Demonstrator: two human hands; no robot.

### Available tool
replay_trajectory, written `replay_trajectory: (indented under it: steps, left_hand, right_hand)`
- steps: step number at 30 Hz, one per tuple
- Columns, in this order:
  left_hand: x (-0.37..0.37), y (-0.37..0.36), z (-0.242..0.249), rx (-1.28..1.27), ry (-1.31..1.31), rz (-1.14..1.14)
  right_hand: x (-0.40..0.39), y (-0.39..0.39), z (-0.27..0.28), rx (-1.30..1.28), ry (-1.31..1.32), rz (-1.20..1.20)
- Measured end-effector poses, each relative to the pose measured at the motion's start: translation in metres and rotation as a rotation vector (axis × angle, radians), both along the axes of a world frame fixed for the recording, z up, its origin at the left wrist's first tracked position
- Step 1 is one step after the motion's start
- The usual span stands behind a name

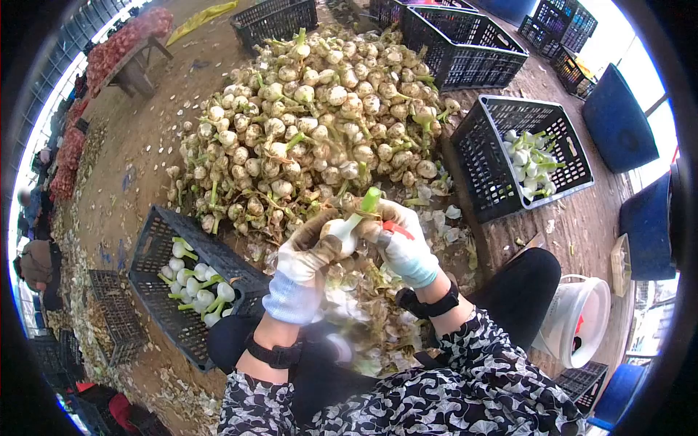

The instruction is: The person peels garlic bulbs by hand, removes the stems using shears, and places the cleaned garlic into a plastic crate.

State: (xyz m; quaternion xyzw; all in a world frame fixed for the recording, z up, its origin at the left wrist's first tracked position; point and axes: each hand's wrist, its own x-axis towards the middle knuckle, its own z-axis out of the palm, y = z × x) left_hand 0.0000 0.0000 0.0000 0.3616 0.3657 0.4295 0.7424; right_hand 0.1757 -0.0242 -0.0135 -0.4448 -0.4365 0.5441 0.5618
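Between the person's knees, both gloved hands meet on a single garlic bulb (pixel 340 231) with a green stalk (pixel 368 200) that sticks up past the fingers. The left hand (pixel 309 251) is wrapped around the bulb, holding it firm; the right hand (pixel 403 247) presses against it from the other side, closed on a small red-handled tool (pixel 396 229) — whether its blade touches the bulb cannot be told. To do this well, it seems best to keep the left grip low on the bulb so the stalk and outer skin stay free, and to work the tool away from the holding fingers, since the two hands sit so close together.

Loose white skins (pixel 363 320) litter the lap and the ground just below the hands. Ahead rises a big heap of unpeeled garlic (pixel 320 123), spread over a dirt floor (pixel 138 152). A black crate (pixel 156 251) at the left holds a few cleaned white bulbs; another crate (pixel 494 189) at the right holds a smaller lot with green tops. More empty crates (pixel 458 43) stand behind the heap. A white bucket (pixel 582 327) sits by the right knee, and blue barrels (pixel 618 123) line the right edge. Red mesh sacks (pixel 120 47) lie piled far left — other people sit there too.
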Motion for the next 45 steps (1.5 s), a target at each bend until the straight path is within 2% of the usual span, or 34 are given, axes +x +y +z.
replay_trajectory:
  steps: [2, 6, 8, 13, 15, 16, 17, 19, 20, 21, 22, 23, 25, 27, 28, 31, 33, 34, 35, 37, 38, 39, 41, 43, 45]
  left_hand:
    - [-0.003, 0.004, -0.005, -0.145, -0.258, -0.123]
    - [0.001, -0.003, 0.001, -0.189, -0.250, -0.076]
    - [0.002, -0.007, 0.001, -0.209, -0.371, -0.089]
    - [0.001, 0.003, -0.011, -0.264, -0.273, -0.093]
    - [0.008, 0.004, -0.024, -0.108, -0.196, -0.097]
    - [0.015, 0.000, -0.002, 0.052, 0.169, -0.120]
    - [0.016, 0.002, -0.027, 0.357, 0.417, -0.037]
    - [0.014, 0.000, 0.003, -0.037, 0.261, -0.051]
    - [0.008, 0.001, 0.002, -0.040, 0.262, -0.051]
    - [0.002, 0.002, 0.001, -0.081, 0.070, -0.099]
    - [-0.002, 0.003, 0.001, -0.118, -0.125, -0.145]
    - [-0.003, 0.003, 0.001, -0.116, -0.128, -0.140]
    - [-0.005, 0.005, 0.003, -0.011, -0.096, -0.141]
    - [-0.002, 0.006, 0.001, 0.033, -0.049, -0.090]
    - [-0.001, 0.006, -0.001, 0.078, -0.007, -0.036]
    - [-0.007, 0.008, -0.004, 0.146, 0.186, -0.023]
    - [-0.005, 0.007, -0.002, 0.168, 0.241, -0.057]
    - [-0.003, 0.007, 0.000, 0.190, 0.297, -0.089]
    - [-0.001, 0.006, 0.001, 0.190, 0.296, -0.093]
    - [0.000, 0.003, 0.005, 0.187, 0.282, -0.130]
    - [-0.002, 0.004, 0.012, 0.065, 0.280, -0.166]
    - [-0.006, 0.005, 0.009, 0.067, 0.283, -0.165]
    - [-0.012, 0.006, 0.001, 0.037, 0.195, -0.161]
    - [-0.006, 0.003, 0.010, 0.021, 0.237, -0.138]
    - [-0.001, 0.001, 0.012, 0.033, 0.308, -0.131]
  right_hand:
    - [0.000, 0.002, -0.007, -0.137, 0.265, -0.016]
    - [0.004, -0.004, -0.002, -0.121, 0.336, 0.008]
    - [0.002, -0.004, -0.010, -0.057, 0.600, -0.029]
    - [-0.004, 0.000, 0.007, -0.061, 0.507, -0.111]
    - [-0.001, 0.001, 0.000, -0.082, 0.327, -0.116]
    - [0.001, -0.005, 0.013, -0.105, 0.130, -0.104]
    - [0.002, -0.003, 0.000, 0.077, -0.121, -0.048]
    - [0.004, 0.005, -0.014, 0.311, -0.324, -0.121]
    - [0.010, 0.011, -0.019, 0.156, -0.170, -0.218]
    - [0.019, 0.019, -0.025, 0.003, -0.017, -0.313]
    - [0.027, 0.032, -0.045, -0.108, -0.015, -0.454]
    - [0.041, 0.039, -0.068, -0.165, -0.522, -0.404]
    - [0.035, 0.026, -0.084, -0.056, -0.979, 0.075]
    - [0.029, 0.011, -0.083, -0.098, -1.269, 0.309]
    - [0.032, 0.013, -0.070, -0.238, -1.155, 0.314]
    - [0.043, 0.028, -0.027, -0.461, -1.178, 0.469]
    - [0.046, 0.023, -0.024, -0.115, -0.655, 0.185]
    - [0.038, 0.016, -0.002, -0.319, -0.232, 0.185]
    - [0.032, 0.015, 0.007, -0.321, -0.233, 0.180]
    - [0.023, 0.016, 0.015, -0.110, -0.348, 0.270]
    - [0.022, 0.019, 0.008, 0.109, -0.615, 0.238]
    - [0.024, 0.017, 0.009, 0.112, -0.613, 0.238]
    - [0.033, 0.014, 0.012, -0.315, 0.036, 0.297]
    - [0.030, 0.010, 0.019, -0.257, 0.035, 0.219]
    - [0.027, 0.004, 0.031, -0.342, 0.005, 0.225]
